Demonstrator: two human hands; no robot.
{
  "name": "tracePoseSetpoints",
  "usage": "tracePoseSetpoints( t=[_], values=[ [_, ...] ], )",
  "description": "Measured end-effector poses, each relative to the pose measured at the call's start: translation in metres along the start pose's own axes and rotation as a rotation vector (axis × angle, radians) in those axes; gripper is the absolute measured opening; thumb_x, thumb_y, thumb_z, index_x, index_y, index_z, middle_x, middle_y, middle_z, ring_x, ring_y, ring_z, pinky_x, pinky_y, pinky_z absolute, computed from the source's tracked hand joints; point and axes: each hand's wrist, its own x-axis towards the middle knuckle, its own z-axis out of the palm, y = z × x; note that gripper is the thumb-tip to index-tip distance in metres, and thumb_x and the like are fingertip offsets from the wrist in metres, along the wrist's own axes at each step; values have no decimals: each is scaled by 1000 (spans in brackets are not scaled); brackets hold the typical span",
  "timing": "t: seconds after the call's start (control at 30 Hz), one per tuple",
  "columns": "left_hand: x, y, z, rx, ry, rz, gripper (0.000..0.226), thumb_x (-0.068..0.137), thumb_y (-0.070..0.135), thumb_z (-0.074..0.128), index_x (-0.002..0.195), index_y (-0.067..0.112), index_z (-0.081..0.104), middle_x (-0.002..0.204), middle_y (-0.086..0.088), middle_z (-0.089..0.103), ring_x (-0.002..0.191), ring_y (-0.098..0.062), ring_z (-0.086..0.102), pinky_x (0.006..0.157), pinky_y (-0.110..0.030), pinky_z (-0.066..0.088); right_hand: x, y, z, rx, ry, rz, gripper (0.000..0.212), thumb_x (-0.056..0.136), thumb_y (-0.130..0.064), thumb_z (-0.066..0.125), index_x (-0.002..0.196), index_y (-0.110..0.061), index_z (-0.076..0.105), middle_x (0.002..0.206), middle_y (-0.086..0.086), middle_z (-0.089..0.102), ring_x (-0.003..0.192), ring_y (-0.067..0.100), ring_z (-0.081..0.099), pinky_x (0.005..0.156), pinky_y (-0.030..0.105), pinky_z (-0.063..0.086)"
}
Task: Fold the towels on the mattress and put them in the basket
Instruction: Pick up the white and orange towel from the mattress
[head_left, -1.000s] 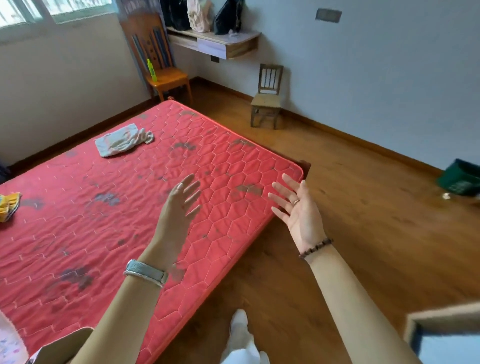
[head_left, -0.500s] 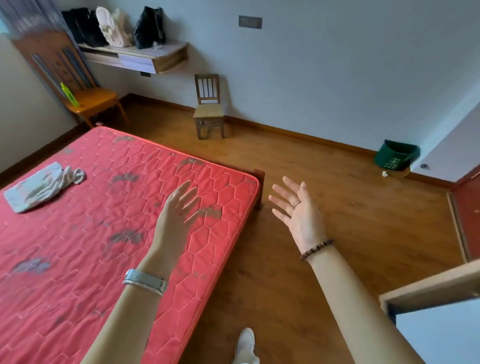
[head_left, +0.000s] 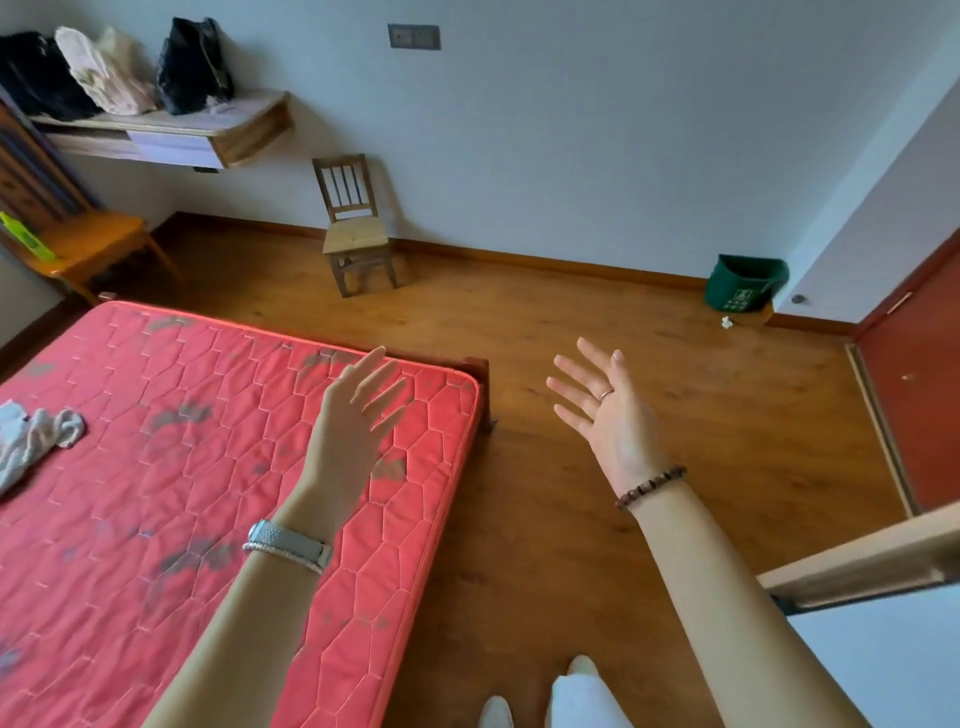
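A red quilted mattress (head_left: 156, 467) fills the lower left of the head view. One crumpled pale grey towel (head_left: 31, 441) lies on it at the far left edge, partly cut off. My left hand (head_left: 353, 426) hovers over the mattress's right corner, fingers spread, holding nothing. My right hand (head_left: 608, 410) is raised over the wooden floor to the right of the mattress, palm up, fingers apart and empty. No basket for the towels is in sight.
A small wooden chair (head_left: 353, 228) stands against the far wall. An orange chair (head_left: 88, 244) sits at the left. A wall shelf (head_left: 171, 130) holds bags. A green bin (head_left: 743, 283) is in the far right corner. A door edge (head_left: 857, 561) juts in at lower right.
The view has swung to the right: the mattress and towel slid left in the frame, and the green bin and red door came in. Both hands stay raised and open.
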Motion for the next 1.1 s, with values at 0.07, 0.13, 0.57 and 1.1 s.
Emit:
tracePoseSetpoints(
  t=[0.07,0.13,0.57,1.1],
  values=[
    [16,-3,14,-11,-2,-11,47,106,39,29,142,20,51,139,-1,61,128,-21,58,110,-44,41,17,-5,-11,-2,-6,-5,48,100,-47,34,136,-22,53,128,3,65,115,22,64,105,48,44],
    [27,-4,25,-22,3,-11,47,106,38,28,142,18,50,138,-3,61,129,-23,56,111,-45,40,30,-8,-19,-14,-11,-8,48,100,-46,36,137,-21,52,129,5,64,116,23,63,105,50,43],
    [143,-30,141,-13,47,30,42,101,43,36,133,25,56,136,-4,62,129,-24,56,112,-49,39,174,-73,-104,-59,-66,13,45,101,-44,33,137,-23,51,129,4,64,117,22,62,106,51,43],
    [246,-15,168,-33,74,42,47,97,45,37,130,21,61,134,-3,65,128,-23,58,112,-49,38,308,-111,-100,-66,-152,66,59,88,-50,45,137,-18,51,128,5,65,115,22,63,106,52,43]
  ],
)
